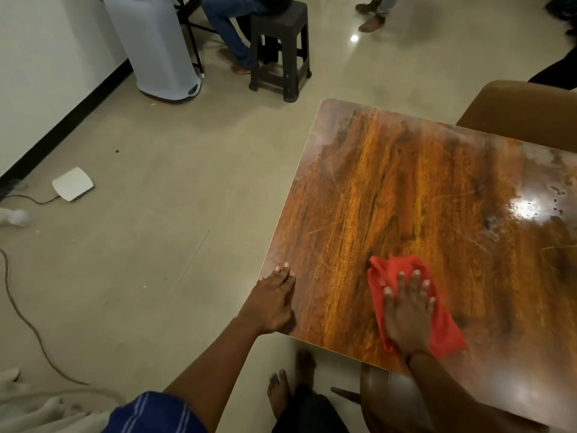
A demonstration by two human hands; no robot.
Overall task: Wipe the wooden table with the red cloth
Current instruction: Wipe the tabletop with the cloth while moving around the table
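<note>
Our right hand (407,314) lies flat with fingers spread wide, pressing the red cloth (412,304) onto the wooden table (421,189) near its front edge; cloth shows beyond the fingertips at 12 o'clock and past the palm at 4 o'clock. Our left hand (273,300), at 9 o'clock from the cloth, rests open and empty on the table's left edge. A dark stool (279,48) stands on the floor at 11 o'clock.
</note>
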